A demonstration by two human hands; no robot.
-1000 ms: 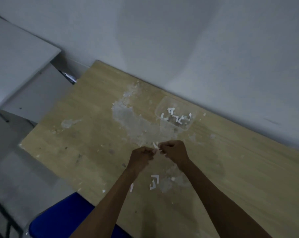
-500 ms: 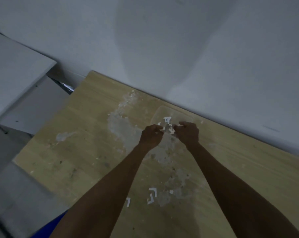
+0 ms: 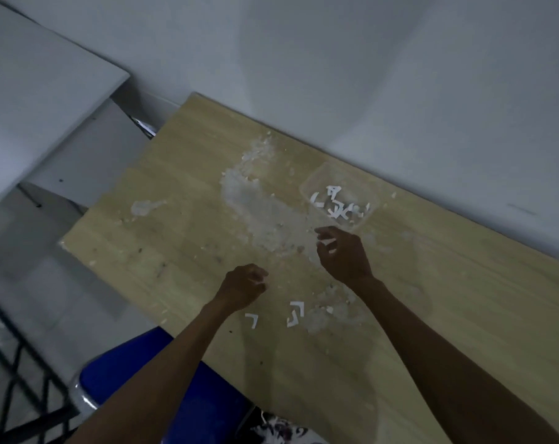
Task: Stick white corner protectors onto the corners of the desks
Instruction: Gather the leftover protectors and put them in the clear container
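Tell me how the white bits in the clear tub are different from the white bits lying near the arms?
The pieces in the clear tub lie jumbled in a heap near the wall, while the loose pieces lie on the bare wooden desk near the front edge. The tub holds many; only about three lie loose, spread apart. Both are small, white and L-shaped.

Dim, bluish light over my desk [image 3: 432, 315], soft blur throughout, wide-angle bending at the edges, faint wall [image 3: 368, 75] shadows.
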